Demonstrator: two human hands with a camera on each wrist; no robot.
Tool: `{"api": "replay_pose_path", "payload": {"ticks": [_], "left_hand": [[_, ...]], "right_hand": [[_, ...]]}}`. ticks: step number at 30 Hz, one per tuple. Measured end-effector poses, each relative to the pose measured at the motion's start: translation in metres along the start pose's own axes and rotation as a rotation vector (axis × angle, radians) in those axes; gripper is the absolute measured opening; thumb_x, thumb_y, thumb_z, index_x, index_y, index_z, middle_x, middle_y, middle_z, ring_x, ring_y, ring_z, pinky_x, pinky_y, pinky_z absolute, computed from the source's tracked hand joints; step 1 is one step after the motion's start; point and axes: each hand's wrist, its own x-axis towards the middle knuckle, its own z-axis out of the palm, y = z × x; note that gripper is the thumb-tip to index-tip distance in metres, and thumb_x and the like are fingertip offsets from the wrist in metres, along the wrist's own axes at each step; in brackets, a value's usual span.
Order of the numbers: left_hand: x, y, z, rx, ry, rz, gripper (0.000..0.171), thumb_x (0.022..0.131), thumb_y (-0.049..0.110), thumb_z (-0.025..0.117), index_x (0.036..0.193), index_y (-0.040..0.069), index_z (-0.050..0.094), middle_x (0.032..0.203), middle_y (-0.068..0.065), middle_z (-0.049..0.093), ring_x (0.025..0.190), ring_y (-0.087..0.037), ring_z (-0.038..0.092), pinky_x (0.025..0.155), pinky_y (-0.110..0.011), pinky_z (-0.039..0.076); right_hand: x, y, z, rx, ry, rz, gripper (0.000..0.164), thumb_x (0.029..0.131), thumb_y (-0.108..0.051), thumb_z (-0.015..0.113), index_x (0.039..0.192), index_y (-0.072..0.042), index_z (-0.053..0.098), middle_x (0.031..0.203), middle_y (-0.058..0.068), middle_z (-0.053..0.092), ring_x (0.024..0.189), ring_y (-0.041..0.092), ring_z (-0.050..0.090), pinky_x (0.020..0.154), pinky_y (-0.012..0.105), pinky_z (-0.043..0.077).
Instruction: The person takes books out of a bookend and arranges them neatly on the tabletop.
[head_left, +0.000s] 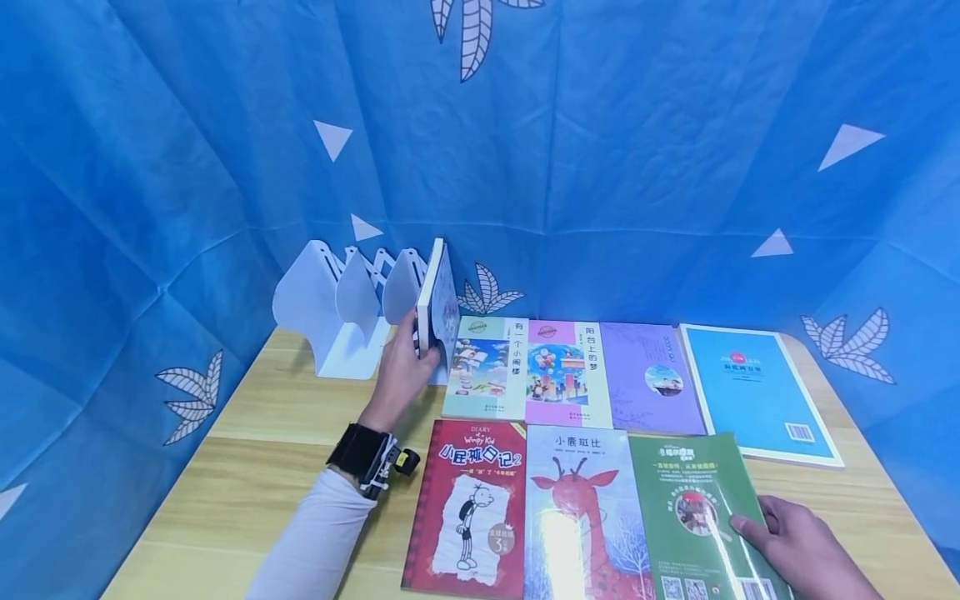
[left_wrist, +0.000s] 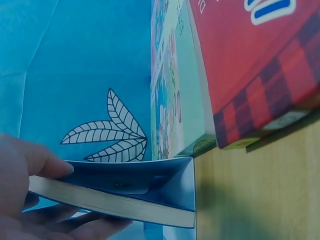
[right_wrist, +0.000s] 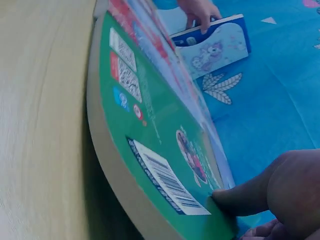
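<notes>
My left hand grips a thick book standing upright inside the right end of a white expandable book rack. In the left wrist view, the thumb lies over the top of that book's page block and fingers pass beneath, with the rack's end panel beside it. At front right, my right hand pinches the right edge of a green book, thumb on its back cover. The right wrist view shows the green book with its near edge bent up off the table; fingers underneath are mostly hidden.
Left of the green book lie a deer book and a red Wimpy Kid book. Behind them are a green-edged book, a pink one, a purple one and a blue one. Blue curtain borders the wooden table.
</notes>
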Motion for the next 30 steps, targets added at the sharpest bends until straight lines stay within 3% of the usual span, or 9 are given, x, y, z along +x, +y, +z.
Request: {"api": "replay_pose_path", "payload": {"ticks": [3, 6, 10, 13, 17, 22, 30], "left_hand": [[-0.001, 0.0, 0.002, 0.013, 0.011, -0.012, 0.075, 0.096, -0.001, 0.06, 0.162, 0.015, 0.03, 0.159, -0.026, 0.046, 0.138, -0.05, 0.054, 0.106, -0.062, 0.054], [-0.001, 0.0, 0.003, 0.038, 0.024, -0.01, 0.071, 0.096, -0.002, 0.059, 0.161, 0.013, 0.033, 0.157, -0.027, 0.048, 0.138, -0.049, 0.054, 0.107, -0.061, 0.053], [-0.001, 0.0, 0.006, 0.074, 0.046, 0.001, 0.067, 0.096, -0.002, 0.059, 0.159, 0.009, 0.036, 0.153, -0.028, 0.051, 0.137, -0.049, 0.055, 0.108, -0.062, 0.053], [-0.001, 0.0, 0.007, 0.091, 0.064, 0.008, 0.064, 0.096, -0.002, 0.06, 0.156, 0.005, 0.039, 0.151, -0.029, 0.053, 0.137, -0.049, 0.056, 0.109, -0.061, 0.053], [-0.003, 0.001, 0.009, 0.102, 0.089, 0.014, 0.061, 0.096, -0.003, 0.061, 0.154, 0.003, 0.041, 0.149, -0.029, 0.055, 0.136, -0.048, 0.056, 0.109, -0.06, 0.053], [-0.003, 0.0, 0.011, 0.108, 0.116, 0.027, 0.061, 0.098, -0.001, 0.062, 0.155, 0.004, 0.041, 0.148, -0.028, 0.056, 0.134, -0.048, 0.058, 0.106, -0.06, 0.055], [-0.001, -0.004, 0.012, 0.168, 0.209, 0.074, 0.047, 0.1, 0.007, 0.064, 0.145, 0.001, 0.051, 0.134, -0.032, 0.066, 0.119, -0.049, 0.068, 0.095, -0.06, 0.061]], "right_hand": [[0.001, 0.0, -0.001, -0.116, 0.041, -0.032, 0.053, 0.106, -0.034, 0.058, 0.129, 0.014, 0.059, 0.081, 0.0, 0.075, 0.068, 0.02, 0.072, 0.062, 0.033, 0.058], [0.001, 0.001, -0.003, -0.263, 0.078, -0.064, 0.046, 0.103, -0.042, 0.061, 0.106, 0.003, 0.07, 0.073, -0.002, 0.07, 0.065, 0.016, 0.064, 0.061, 0.031, 0.05], [0.001, 0.001, -0.005, -0.416, 0.111, -0.072, 0.048, 0.1, -0.052, 0.063, 0.076, -0.01, 0.063, 0.059, -0.005, 0.05, 0.06, 0.015, 0.05, 0.061, 0.029, 0.038], [0.0, 0.0, -0.006, -0.475, 0.127, -0.085, 0.053, 0.098, -0.055, 0.064, 0.065, -0.014, 0.053, 0.057, -0.005, 0.034, 0.057, 0.014, 0.041, 0.06, 0.029, 0.034], [-0.003, -0.002, -0.007, -0.48, 0.128, -0.078, 0.056, 0.097, -0.057, 0.064, 0.063, -0.014, 0.052, 0.057, -0.005, 0.034, 0.055, 0.014, 0.042, 0.058, 0.029, 0.034], [-0.005, -0.001, -0.008, -0.47, 0.112, -0.064, 0.056, 0.097, -0.059, 0.062, 0.068, -0.011, 0.061, 0.058, -0.001, 0.047, 0.057, 0.016, 0.049, 0.058, 0.029, 0.038], [-0.003, -0.002, -0.011, -0.474, 0.133, -0.04, 0.06, 0.093, -0.066, 0.063, 0.068, -0.012, 0.061, 0.06, 0.002, 0.051, 0.059, 0.016, 0.05, 0.059, 0.029, 0.036]]}}
